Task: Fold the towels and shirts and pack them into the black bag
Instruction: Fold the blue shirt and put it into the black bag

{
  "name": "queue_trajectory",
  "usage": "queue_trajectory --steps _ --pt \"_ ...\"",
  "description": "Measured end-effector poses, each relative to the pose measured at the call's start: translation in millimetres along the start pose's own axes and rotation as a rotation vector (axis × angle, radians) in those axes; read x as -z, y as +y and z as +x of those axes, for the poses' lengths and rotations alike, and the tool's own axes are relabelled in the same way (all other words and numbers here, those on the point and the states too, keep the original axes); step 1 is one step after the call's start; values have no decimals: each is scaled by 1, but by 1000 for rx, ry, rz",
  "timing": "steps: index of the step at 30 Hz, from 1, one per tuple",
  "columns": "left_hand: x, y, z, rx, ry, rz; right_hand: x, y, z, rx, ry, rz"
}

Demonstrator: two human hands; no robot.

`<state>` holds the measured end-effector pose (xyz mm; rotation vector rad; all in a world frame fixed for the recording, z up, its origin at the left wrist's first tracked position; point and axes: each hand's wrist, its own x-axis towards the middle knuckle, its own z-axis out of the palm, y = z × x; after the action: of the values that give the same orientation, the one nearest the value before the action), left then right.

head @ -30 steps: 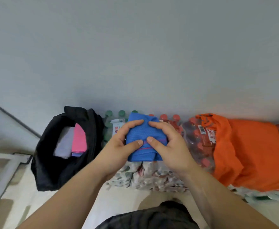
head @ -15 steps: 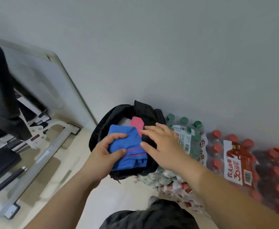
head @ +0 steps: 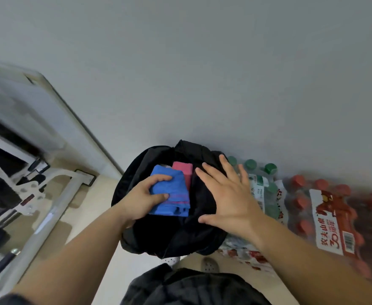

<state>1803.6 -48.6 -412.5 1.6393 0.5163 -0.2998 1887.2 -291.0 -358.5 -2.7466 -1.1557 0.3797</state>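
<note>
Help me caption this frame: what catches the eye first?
The folded blue towel, gripped by the left hand over the open black bag at centre. The right hand lies spread on the bag's right side; red-capped bottle packs line the wall at right.

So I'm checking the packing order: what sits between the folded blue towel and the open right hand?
In the head view, the folded pink cloth and the black bag's dark fabric lie between the blue towel and the right hand.
</note>
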Motion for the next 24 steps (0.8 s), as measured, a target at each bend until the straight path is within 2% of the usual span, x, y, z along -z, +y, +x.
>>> queue_trajectory --steps 3,9,11,14,16,18,21,22,24 --pt "2 5 47 -14 -121 -92 4 -4 1 -67 -10 -19" --pt "1 -29 119 -47 -223 94 5 -18 -3 -219 -49 -102" --pt "-4 -32 128 -141 -190 331 2 -24 -3 -259 -51 -116" --pt "-8 -32 125 -297 -73 882 1 -29 0 -297 -44 -108" --pt "-8 -31 119 -384 -11 1168 1 -31 2 -303 -38 -106" --pt "-6 -34 119 -584 58 1376 1 -32 2 -310 -34 -111" --pt "-6 -36 124 -878 4 1486 -2 -31 1 -321 -27 -112" --pt "-7 -38 128 -889 -76 1462 -3 -30 1 -324 -30 -114" --pt "-8 -44 129 -773 -201 1378 -3 -28 1 -329 -36 -126"
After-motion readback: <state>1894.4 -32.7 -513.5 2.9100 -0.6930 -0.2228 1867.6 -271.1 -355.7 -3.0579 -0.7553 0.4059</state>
